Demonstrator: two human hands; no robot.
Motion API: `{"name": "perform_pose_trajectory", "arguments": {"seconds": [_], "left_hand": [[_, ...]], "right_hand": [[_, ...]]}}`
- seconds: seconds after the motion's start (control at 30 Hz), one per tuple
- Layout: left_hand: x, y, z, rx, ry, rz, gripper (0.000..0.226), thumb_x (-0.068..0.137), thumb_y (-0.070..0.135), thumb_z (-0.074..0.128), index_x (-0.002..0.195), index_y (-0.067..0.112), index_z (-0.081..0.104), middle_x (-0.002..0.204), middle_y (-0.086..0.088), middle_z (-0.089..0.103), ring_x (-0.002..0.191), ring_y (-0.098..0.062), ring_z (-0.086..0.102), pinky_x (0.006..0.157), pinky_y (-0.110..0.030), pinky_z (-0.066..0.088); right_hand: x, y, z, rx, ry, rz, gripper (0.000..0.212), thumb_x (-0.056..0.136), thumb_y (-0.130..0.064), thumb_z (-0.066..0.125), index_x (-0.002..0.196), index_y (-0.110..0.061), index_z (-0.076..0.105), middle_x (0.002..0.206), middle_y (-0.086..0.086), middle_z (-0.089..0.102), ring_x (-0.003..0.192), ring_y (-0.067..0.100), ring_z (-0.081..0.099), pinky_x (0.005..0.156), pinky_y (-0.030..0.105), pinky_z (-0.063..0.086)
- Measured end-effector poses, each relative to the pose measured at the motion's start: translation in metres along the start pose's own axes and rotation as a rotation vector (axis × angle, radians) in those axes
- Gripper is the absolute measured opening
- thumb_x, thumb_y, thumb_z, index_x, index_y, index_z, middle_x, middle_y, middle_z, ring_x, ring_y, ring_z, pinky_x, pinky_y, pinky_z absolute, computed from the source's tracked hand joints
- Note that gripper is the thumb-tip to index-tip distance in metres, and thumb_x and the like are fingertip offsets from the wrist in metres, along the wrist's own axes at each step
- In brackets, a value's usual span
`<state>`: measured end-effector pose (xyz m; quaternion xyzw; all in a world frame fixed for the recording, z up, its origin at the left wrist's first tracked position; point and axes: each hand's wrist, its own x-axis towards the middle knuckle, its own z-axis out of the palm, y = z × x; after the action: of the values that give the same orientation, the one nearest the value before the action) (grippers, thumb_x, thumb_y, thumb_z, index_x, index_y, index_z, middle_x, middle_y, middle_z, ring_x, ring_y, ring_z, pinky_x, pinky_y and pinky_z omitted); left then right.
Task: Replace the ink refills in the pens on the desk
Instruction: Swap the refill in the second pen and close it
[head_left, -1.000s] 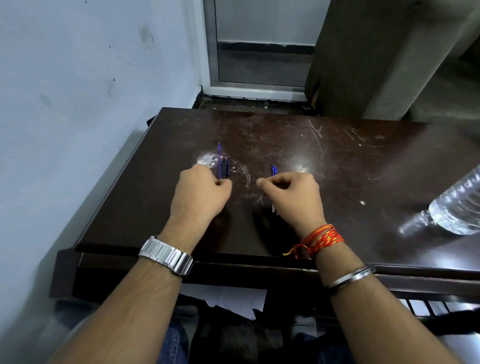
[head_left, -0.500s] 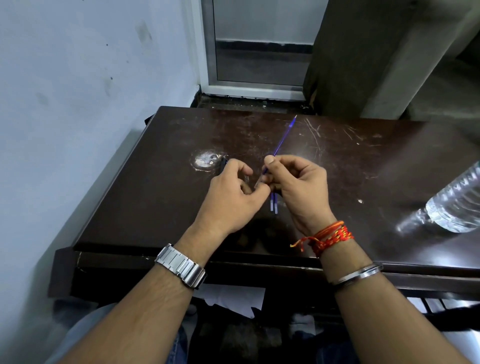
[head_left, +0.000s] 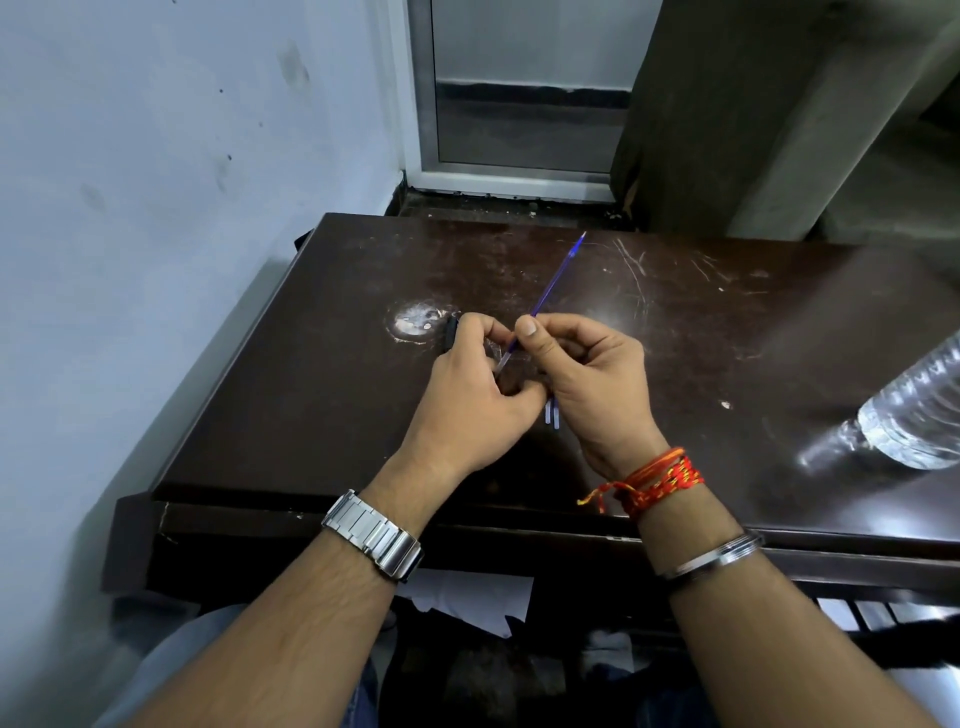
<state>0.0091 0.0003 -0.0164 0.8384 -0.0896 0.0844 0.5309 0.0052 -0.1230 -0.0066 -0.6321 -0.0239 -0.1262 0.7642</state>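
Observation:
Over the dark brown desk (head_left: 311, 405), my two hands meet at the middle. My right hand (head_left: 587, 384) pinches a thin blue ink refill (head_left: 556, 275) that slants up and away to the right, tip far. My left hand (head_left: 472, 395) is closed around a clear pen barrel (head_left: 500, 358), mostly hidden in the fingers, at the refill's near end. A dark pen part (head_left: 451, 331) lies just left of my left hand. The pale ends of two refills (head_left: 551, 415) lie on the desk under my right hand.
A clear plastic water bottle (head_left: 919, 415) lies on its side at the desk's right edge. A worn pale patch (head_left: 415, 322) marks the desk near the left hand. A wall runs along the left; a door frame stands behind the desk.
A second ago both hands rested apart on the desk over the pens. They have come together and lifted; the right hand now holds a refill raised off the desk.

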Motion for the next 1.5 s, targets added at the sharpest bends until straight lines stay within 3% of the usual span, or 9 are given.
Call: {"name": "perform_pose_trajectory", "arguments": {"seconds": [0.1,0.5,0.7,0.87,0.97,1.07,1.17,1.33,1.5], "left_hand": [[0.001,-0.001,0.000,0.003,-0.016,-0.006,0.039,0.070,0.031,0.070,0.100,0.027,0.047,0.060,0.002,0.068,0.051,-0.007,0.060,0.051,-0.017,0.045],[0.001,-0.001,0.002,0.013,-0.032,0.032,0.033,0.073,0.031,0.069,0.098,0.027,0.048,0.061,0.007,0.062,0.051,0.001,0.058,0.048,-0.010,0.038],[0.000,-0.002,0.003,0.000,0.009,0.073,0.033,0.069,0.019,0.066,0.095,0.025,0.047,0.059,0.013,0.060,0.056,0.004,0.058,0.052,-0.007,0.039],[0.002,-0.001,0.003,-0.034,0.124,0.111,0.034,0.075,0.018,0.071,0.097,0.030,0.048,0.049,0.011,0.055,0.048,-0.004,0.054,0.055,-0.008,0.040],[0.002,-0.002,0.002,-0.046,0.148,0.102,0.031,0.077,0.019,0.069,0.098,0.028,0.048,0.050,0.009,0.054,0.049,-0.005,0.053,0.057,-0.008,0.041],[0.002,-0.005,0.002,-0.028,0.103,0.033,0.031,0.078,0.017,0.067,0.095,0.028,0.043,0.050,0.012,0.052,0.050,-0.002,0.051,0.055,-0.006,0.040],[0.003,-0.006,0.002,-0.019,0.046,-0.015,0.031,0.083,0.017,0.064,0.088,0.032,0.036,0.060,0.011,0.051,0.053,0.004,0.051,0.053,-0.005,0.039],[0.004,-0.005,0.002,-0.039,-0.011,-0.051,0.020,0.091,0.017,0.050,0.085,0.027,0.034,0.057,0.010,0.053,0.047,0.006,0.050,0.048,-0.008,0.037],[0.005,-0.007,0.001,-0.023,-0.028,-0.088,0.017,0.093,0.019,0.049,0.086,0.026,0.036,0.067,0.006,0.051,0.047,0.004,0.049,0.045,-0.010,0.036]], "right_hand": [[0.002,-0.002,-0.003,0.011,0.043,-0.049,0.010,0.087,-0.010,0.070,0.086,-0.001,0.072,0.070,-0.002,0.075,0.054,-0.002,0.061,0.055,0.012,0.047],[-0.001,-0.003,0.001,0.025,-0.015,-0.013,0.005,0.086,-0.009,0.071,0.082,-0.006,0.073,0.071,0.000,0.075,0.061,0.003,0.066,0.058,0.016,0.050],[-0.004,-0.004,0.002,-0.088,-0.160,0.026,0.016,0.085,-0.013,0.074,0.085,0.003,0.073,0.064,0.002,0.069,0.057,0.008,0.059,0.055,0.017,0.047],[0.006,-0.014,-0.011,-0.110,0.042,0.137,0.038,0.095,-0.037,0.056,0.081,-0.007,0.076,0.073,0.007,0.072,0.049,-0.001,0.054,0.046,0.013,0.039],[0.013,-0.013,-0.027,-0.282,0.146,0.201,0.035,0.097,-0.029,0.053,0.075,-0.013,0.073,0.073,0.004,0.071,0.046,-0.001,0.053,0.052,0.019,0.041],[0.017,-0.010,-0.043,-0.704,0.221,0.272,0.030,0.091,-0.028,0.054,0.070,-0.015,0.072,0.074,0.004,0.073,0.056,0.013,0.059,0.061,0.033,0.049],[0.017,-0.009,-0.052,-0.983,0.218,0.293,0.021,0.083,-0.024,0.060,0.071,-0.011,0.071,0.070,0.005,0.068,0.070,0.021,0.062,0.064,0.025,0.044],[0.014,-0.004,-0.051,-1.149,0.170,0.340,0.020,0.081,-0.024,0.064,0.089,-0.006,0.067,0.095,0.016,0.067,0.089,0.032,0.063,0.078,0.035,0.054],[0.016,-0.005,-0.050,-1.163,0.168,0.351,0.018,0.086,-0.020,0.059,0.093,-0.006,0.067,0.101,0.019,0.066,0.088,0.032,0.061,0.079,0.033,0.052]]}}
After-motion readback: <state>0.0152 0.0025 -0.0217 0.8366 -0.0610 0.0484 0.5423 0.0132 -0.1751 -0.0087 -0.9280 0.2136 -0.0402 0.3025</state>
